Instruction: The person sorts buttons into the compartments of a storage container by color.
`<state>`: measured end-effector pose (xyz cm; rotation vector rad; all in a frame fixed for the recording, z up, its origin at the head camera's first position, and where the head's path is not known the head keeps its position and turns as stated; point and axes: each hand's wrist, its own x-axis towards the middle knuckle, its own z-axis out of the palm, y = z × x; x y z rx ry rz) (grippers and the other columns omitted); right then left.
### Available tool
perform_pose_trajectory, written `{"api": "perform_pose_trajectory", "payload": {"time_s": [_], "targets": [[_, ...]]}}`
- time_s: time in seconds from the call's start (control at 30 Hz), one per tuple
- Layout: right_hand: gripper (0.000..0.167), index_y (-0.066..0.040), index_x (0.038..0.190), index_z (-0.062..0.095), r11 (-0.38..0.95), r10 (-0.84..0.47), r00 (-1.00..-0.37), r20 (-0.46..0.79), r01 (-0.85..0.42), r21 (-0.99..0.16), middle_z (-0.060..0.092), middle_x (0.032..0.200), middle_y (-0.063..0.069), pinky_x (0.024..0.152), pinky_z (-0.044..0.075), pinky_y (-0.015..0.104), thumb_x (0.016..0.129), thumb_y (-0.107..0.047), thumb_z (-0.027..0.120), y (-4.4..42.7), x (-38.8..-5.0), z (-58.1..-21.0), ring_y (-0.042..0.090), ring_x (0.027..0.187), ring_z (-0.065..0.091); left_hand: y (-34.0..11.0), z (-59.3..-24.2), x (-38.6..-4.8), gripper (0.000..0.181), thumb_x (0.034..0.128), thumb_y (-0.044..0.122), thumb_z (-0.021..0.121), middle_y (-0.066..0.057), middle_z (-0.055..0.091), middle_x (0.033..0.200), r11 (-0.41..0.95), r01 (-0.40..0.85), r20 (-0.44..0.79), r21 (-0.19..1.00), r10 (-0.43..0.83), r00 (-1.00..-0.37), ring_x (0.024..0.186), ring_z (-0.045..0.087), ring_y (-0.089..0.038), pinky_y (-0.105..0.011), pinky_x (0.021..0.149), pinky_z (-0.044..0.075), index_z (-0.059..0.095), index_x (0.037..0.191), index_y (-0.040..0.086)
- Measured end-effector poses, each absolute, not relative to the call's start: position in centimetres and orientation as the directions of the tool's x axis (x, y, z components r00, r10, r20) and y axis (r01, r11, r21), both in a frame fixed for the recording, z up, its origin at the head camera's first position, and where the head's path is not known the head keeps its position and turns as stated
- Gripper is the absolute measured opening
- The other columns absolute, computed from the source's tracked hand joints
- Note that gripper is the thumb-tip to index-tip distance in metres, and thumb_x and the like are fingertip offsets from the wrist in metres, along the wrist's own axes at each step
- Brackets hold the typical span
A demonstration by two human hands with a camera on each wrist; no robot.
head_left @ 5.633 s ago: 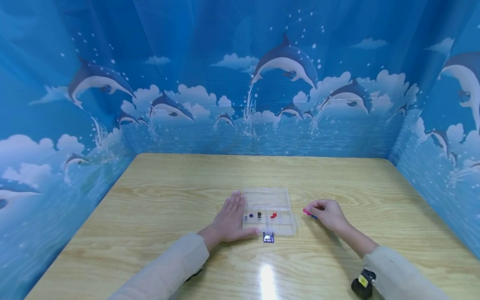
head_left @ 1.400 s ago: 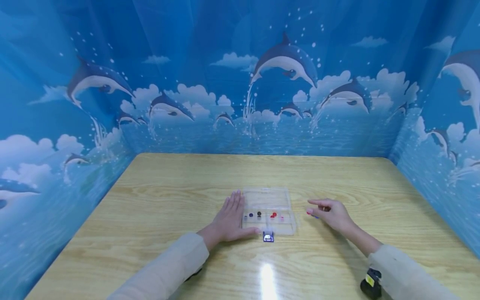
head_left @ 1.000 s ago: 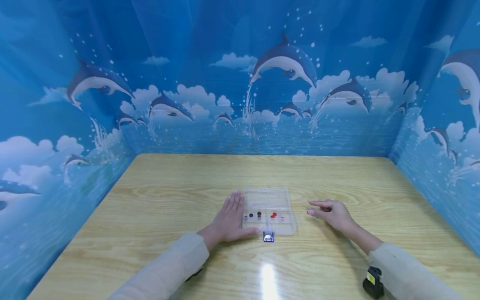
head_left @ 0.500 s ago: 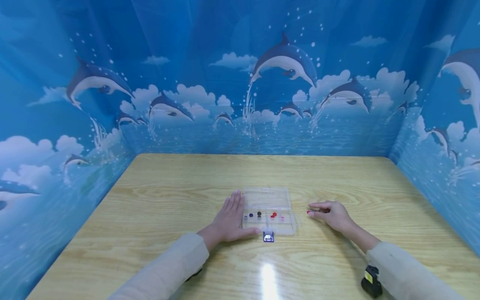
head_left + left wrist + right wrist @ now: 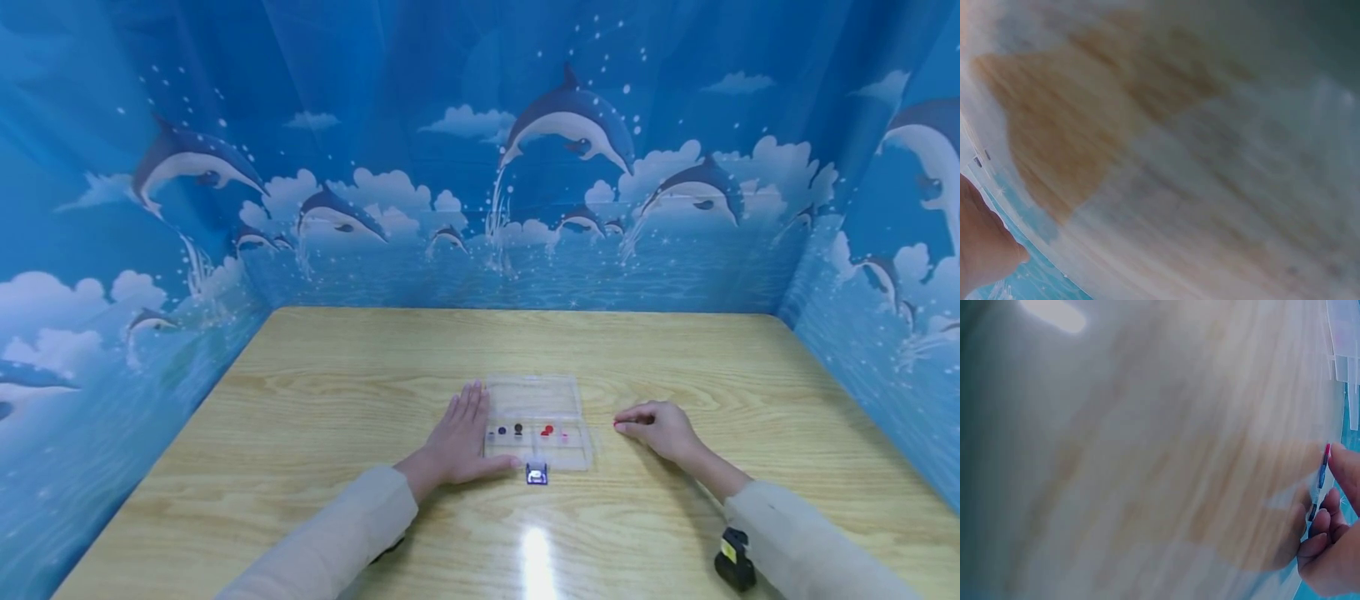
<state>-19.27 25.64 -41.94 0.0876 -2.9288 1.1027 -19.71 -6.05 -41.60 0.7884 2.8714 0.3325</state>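
A clear compartment box (image 5: 576, 454) lies with its lid (image 5: 532, 396) folded back, holding small dark round pieces (image 5: 518, 429), red ones (image 5: 549, 430) and a pink one (image 5: 565, 437) in its back row. My left hand (image 5: 461, 442) lies flat along the box's left side, its thumb reaching to the front edge. To the right of the box, my right hand (image 5: 660, 427) pinches a small red piece (image 5: 617, 422) between thumb and forefinger, down at the table. In the right wrist view, blue pieces (image 5: 1322, 474) lie beside those fingers (image 5: 1342, 465); their exact kind is too small to tell.
A small purple-edged tag (image 5: 536, 474) sits at the front edge of the box. The wood-grain table (image 5: 360, 367) ends at a blue dolphin-print curtain (image 5: 420, 250) behind and on both sides. A black wrist device (image 5: 735, 560) hangs under the right sleeve.
A pink piece now lies in the box's right part, unlike several seconds ago. My right thumb and forefinger, apart a second ago, have come together on the red piece. The left hand stays put.
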Motion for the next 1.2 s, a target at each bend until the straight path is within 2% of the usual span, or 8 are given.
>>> {"api": "perform_pose_trajectory", "payload": {"time_s": [0.33, 0.83, 1.2], "targets": [[0.008, -0.005, 0.086, 0.072, 0.769, -0.023, -0.999, 0.032, -0.038, -0.638, 0.062, 0.073, 0.003, 0.058, 0.035, 0.022, 0.082, -0.011, 0.068, 25.0, -19.5, -41.8, 0.011, 0.065, 0.044, -6.1, -41.6, -19.7, 0.108, 0.0808, 0.071, 0.045, -0.021, -0.001, 0.155, 0.839, 0.482, -0.079, 0.253, 0.514, -0.854, 0.144, 0.0, -0.033, -0.044, 0.119, 0.009, 0.006, 0.147, -0.003], [0.008, -0.001, 0.082, 0.067, 0.765, -0.047, -0.999, 0.017, -0.047, -0.642, 0.055, 0.069, 0.001, 0.056, 0.034, 0.02, 0.082, -0.009, 0.068, 24.6, -19.7, -41.4, 0.011, 0.065, 0.044, -6.0, -41.6, -19.7, 0.108, 0.0805, 0.072, 0.045, -0.021, -0.001, 0.155, 0.839, 0.482, -0.076, 0.251, 0.514, -0.855, 0.144, -0.001, -0.033, -0.044, 0.119, 0.008, 0.006, 0.147, -0.004], [0.008, -0.002, 0.08, 0.065, 0.759, -0.027, -1.0, 0.003, -0.022, -0.651, 0.056, 0.069, 0.002, 0.056, 0.035, 0.021, 0.083, -0.009, 0.066, 24.7, -19.6, -41.5, 0.013, 0.064, 0.044, -6.1, -41.6, -19.7, 0.108, 0.0809, 0.072, 0.043, -0.021, -0.002, 0.155, 0.842, 0.485, -0.08, 0.236, 0.514, -0.854, 0.144, -0.002, -0.033, -0.044, 0.119, 0.007, 0.005, 0.147, -0.003]]}}
